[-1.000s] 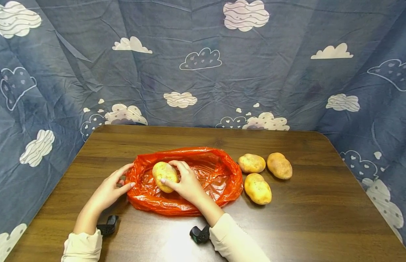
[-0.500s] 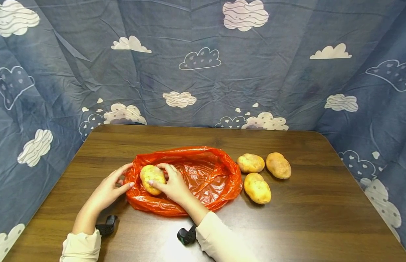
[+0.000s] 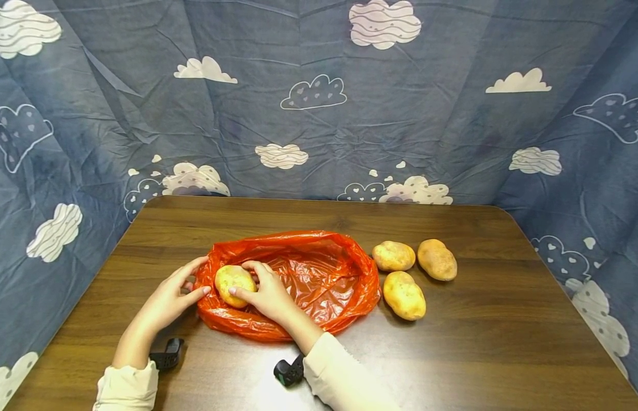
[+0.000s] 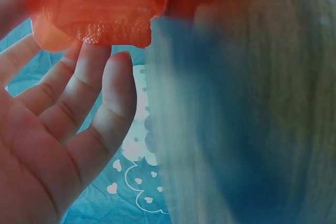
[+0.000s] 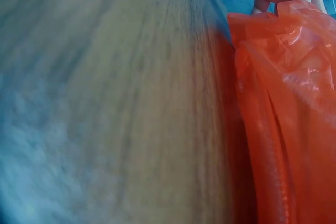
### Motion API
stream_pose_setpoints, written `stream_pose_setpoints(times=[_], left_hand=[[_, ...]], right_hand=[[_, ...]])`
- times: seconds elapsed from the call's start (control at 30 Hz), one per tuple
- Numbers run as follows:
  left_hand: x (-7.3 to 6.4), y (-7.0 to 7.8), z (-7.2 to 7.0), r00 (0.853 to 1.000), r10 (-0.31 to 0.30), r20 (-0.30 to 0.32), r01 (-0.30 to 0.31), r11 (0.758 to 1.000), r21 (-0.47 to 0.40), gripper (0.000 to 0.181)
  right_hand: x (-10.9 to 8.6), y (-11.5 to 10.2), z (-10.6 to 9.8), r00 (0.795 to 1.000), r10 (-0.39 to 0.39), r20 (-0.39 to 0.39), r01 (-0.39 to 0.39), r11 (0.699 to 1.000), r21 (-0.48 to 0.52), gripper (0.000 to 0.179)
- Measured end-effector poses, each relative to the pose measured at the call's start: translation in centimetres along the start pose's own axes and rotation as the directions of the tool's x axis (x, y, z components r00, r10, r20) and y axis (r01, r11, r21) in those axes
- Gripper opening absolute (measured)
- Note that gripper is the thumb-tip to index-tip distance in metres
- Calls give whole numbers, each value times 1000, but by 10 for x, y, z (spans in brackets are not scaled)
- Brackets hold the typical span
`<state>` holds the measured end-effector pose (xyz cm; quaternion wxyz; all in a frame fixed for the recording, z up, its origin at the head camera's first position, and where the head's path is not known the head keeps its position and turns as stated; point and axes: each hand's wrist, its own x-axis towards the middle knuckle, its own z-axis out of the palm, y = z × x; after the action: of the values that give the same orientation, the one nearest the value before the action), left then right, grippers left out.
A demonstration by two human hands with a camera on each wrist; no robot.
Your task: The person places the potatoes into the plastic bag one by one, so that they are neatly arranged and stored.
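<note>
White clouds (image 3: 384, 24) are printed on the blue cloth (image 3: 426, 125) behind the brown tabletop (image 3: 504, 342). One potato (image 3: 230, 282) is grasped by the right hand's (image 3: 267, 294) fingers inside the red plastic bag (image 3: 319, 277). The bag's left end is held by the left hand's (image 3: 169, 297) fingers. Three more potatoes (image 3: 404, 295) are set beside it.
</note>
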<state>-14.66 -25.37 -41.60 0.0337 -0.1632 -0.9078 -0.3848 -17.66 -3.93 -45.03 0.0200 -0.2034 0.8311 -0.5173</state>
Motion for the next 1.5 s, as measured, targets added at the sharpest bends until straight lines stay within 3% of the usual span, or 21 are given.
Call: stream_pose_setpoints(times=[0.5,0.7,0.87,1.1,1.3,1.5], left_hand=[[-1,-1,-1,1000,-4,-1,4,1000,0,56],[-1,-1,-1,1000,-4,-3,4,1000,8,56],[0,0,-2,1000,-4,0,4,1000,5,56],[-1,-1,-2,1000,3,-2,-3,1000,4,56],[-1,-2,-2,1000,-1,-5,1,1000,12,56],[-1,-1,-2,1000,-4,-4,4,1000,17,57]], right_hand=[[-4,-8,-9,1000,-17,-24,20,995,99,49],[-7,-10,-18,993,-113,-34,116,985,127,48],[-10,-16,-29,976,-210,-55,214,973,89,47],[-15,-22,-46,953,-286,-98,295,949,106,51],[-23,-23,-63,921,-367,-133,365,930,-37,52],[-32,-21,-81,892,-426,-152,418,904,-86,52]])
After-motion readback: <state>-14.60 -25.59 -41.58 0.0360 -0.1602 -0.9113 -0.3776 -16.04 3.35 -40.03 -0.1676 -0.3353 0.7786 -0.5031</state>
